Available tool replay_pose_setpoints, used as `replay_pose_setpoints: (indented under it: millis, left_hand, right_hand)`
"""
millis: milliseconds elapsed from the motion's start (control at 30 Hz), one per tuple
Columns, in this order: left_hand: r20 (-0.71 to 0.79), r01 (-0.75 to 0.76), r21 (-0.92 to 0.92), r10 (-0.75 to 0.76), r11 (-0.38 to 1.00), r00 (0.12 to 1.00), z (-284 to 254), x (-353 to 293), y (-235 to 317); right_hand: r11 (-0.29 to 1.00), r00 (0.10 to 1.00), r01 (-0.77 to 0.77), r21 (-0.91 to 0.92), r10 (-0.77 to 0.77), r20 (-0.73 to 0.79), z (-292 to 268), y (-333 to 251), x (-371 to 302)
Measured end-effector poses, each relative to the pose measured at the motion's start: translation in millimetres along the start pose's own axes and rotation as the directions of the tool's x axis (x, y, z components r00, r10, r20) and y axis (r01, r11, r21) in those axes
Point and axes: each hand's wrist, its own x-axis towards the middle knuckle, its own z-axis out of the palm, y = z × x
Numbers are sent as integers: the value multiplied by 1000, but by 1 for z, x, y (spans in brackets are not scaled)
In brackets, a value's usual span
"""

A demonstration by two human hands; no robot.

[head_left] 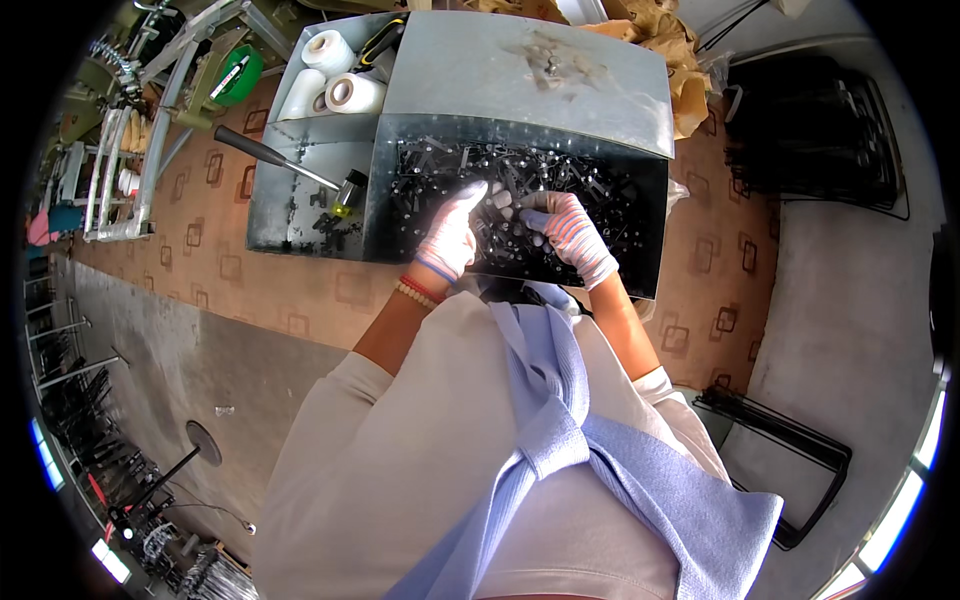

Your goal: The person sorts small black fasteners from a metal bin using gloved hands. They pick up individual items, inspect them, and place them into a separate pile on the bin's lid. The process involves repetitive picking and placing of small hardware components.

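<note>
Both hands wear pale gloves with coloured stripes and work close together over a metal bin (520,128) holding many small black parts (590,185). My left hand (450,235) is curled, its thumb stretched upward and its grey fingertips turned toward the right hand. Fingers bent inward, my right hand (575,238) has its thumb and forefinger tips close together. Anything between the fingers of either hand is too small and dark to name. Loose black parts lie around and beneath both hands.
Left of the bin, a metal compartment (330,165) holds a hammer (290,163) with a dark handle. White film rolls (355,93) stand behind it. A metal lid or panel (530,65) covers the far side. Brown paper (665,40) lies at the back right; black frames (815,130) lie farther right.
</note>
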Motion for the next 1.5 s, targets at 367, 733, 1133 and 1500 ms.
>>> replay_pose_setpoints:
  millis: [367, 733, 1133, 1500]
  left_hand:
    - [59, -78, 299, 63, 951, 996, -16, 3, -1]
    - [132, -206, 325, 172, 923, 976, -8, -2, -3]
    - [71, -83, 95, 76, 992, 995, -5, 1, -2]
    - [45, -138, 32, 137, 990, 990, -5, 9, -8]
  right_hand:
    - [919, 976, 144, -367, -193, -101, 12, -4, 6]
    - [902, 952, 95, -420, -205, -226, -19, -15, 19]
    - [260, 896, -215, -942, -330, -296, -15, -13, 46]
    - [469, 888, -26, -883, -395, -236, -28, -8, 45]
